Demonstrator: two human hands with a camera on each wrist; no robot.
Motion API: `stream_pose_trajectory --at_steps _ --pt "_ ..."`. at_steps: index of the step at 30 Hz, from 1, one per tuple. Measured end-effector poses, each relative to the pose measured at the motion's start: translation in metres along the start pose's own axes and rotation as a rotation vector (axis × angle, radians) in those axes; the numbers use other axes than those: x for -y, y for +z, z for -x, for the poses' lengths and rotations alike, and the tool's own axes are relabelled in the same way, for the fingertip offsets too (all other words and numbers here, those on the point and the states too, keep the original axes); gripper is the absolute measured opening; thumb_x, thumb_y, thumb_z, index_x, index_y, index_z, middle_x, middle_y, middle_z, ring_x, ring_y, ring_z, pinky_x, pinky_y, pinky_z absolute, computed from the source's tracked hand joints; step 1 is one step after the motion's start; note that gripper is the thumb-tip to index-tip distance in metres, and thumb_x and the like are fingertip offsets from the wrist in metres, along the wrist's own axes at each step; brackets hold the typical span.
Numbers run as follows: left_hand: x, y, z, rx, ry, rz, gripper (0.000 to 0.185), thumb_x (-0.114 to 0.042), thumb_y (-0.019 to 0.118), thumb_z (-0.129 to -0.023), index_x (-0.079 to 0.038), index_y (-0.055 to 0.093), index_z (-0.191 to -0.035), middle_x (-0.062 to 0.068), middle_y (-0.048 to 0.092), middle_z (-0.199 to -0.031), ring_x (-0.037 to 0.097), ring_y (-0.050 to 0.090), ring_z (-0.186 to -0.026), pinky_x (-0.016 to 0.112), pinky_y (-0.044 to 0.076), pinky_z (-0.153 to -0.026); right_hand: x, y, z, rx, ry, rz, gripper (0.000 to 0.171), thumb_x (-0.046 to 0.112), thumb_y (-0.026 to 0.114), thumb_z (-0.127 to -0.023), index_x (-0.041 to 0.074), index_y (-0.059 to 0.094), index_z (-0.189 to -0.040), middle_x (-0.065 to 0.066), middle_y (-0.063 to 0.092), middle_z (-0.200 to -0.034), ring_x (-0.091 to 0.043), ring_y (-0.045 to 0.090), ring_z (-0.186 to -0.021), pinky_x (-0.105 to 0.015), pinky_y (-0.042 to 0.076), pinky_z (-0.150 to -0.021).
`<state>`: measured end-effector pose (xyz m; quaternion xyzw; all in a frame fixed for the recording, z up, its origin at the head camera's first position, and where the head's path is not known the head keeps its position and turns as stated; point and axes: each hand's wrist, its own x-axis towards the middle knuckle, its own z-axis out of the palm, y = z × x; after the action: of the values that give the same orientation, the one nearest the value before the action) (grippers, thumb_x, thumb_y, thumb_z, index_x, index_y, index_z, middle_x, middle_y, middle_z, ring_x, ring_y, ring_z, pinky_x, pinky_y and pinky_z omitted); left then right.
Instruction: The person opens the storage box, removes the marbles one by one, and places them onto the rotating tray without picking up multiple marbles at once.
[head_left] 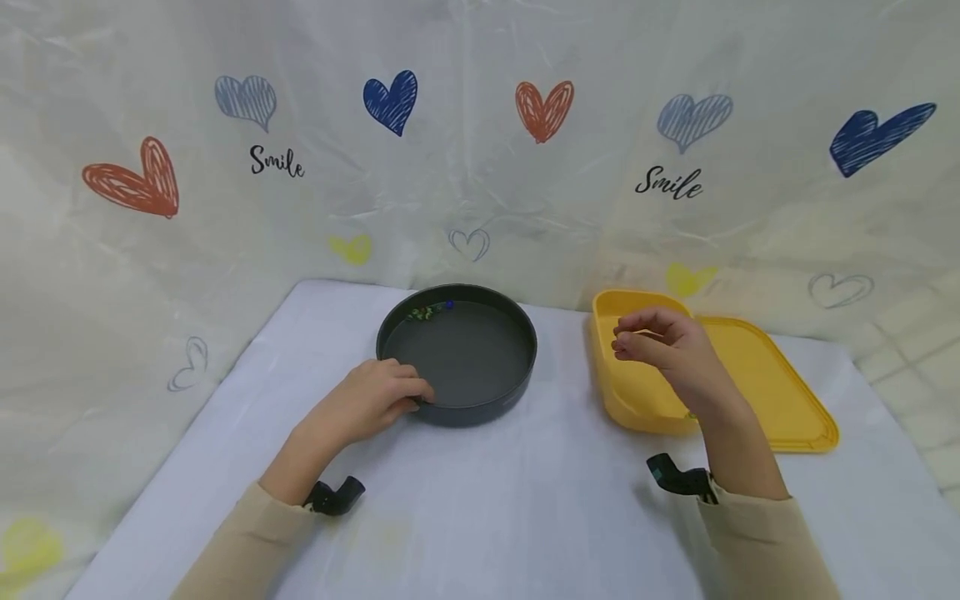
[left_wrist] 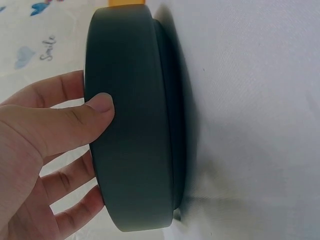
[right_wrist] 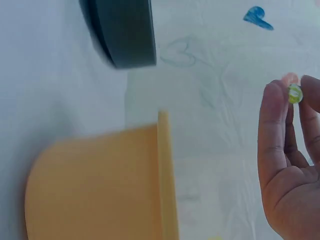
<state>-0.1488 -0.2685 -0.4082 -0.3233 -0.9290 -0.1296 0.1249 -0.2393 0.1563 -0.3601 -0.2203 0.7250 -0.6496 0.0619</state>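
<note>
Now the left hand (head_left: 367, 404) grips the near rim of the round dark pan (head_left: 457, 354), thumb (left_wrist: 95, 112) pressed on the outside wall and fingers curled along it. That pan sits on the white tablecloth (head_left: 487, 500), and a few small marbles (head_left: 427, 311) lie together against its far inner wall. Over to the right, the right hand (head_left: 663, 346) hovers above the yellow box (head_left: 637, 392), apart from it, its fingertips pinching one small marble (right_wrist: 295, 93) with a green and yellow swirl. A yellow lid (head_left: 772, 392) lies flat just beside the box on its right side. Behind the table hangs a pale curtain (head_left: 480, 150) printed with hearts.
</note>
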Motion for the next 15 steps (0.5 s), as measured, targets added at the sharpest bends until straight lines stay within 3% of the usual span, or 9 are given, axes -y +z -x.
stream_pose_trajectory --at_steps 5,15 --pt "-0.001 -0.001 -0.002 0.018 -0.015 0.000 0.032 -0.005 0.080 -0.082 -0.030 0.075 -0.101 -0.015 0.069 -0.096 0.013 0.063 -0.087 0.032 0.051 -0.075 0.009 0.024 -0.020 0.043 0.009 -0.128 0.019 0.008 0.064 -0.098 -0.001 0.059 -0.113 -0.008 0.065 -0.105 -0.019 0.067 -0.090 -0.030 0.058 -0.083" --pt "-0.002 0.000 -0.003 0.010 0.005 -0.010 0.032 -0.004 0.080 -0.081 -0.029 0.075 -0.101 -0.014 0.069 -0.096 0.013 0.063 -0.087 0.031 0.051 -0.075 0.031 0.075 -0.052 0.013 -0.053 -0.347 0.010 0.008 0.061 -0.099 0.008 0.065 -0.108 -0.006 0.065 -0.099 -0.021 0.065 -0.085 -0.032 0.058 -0.084"
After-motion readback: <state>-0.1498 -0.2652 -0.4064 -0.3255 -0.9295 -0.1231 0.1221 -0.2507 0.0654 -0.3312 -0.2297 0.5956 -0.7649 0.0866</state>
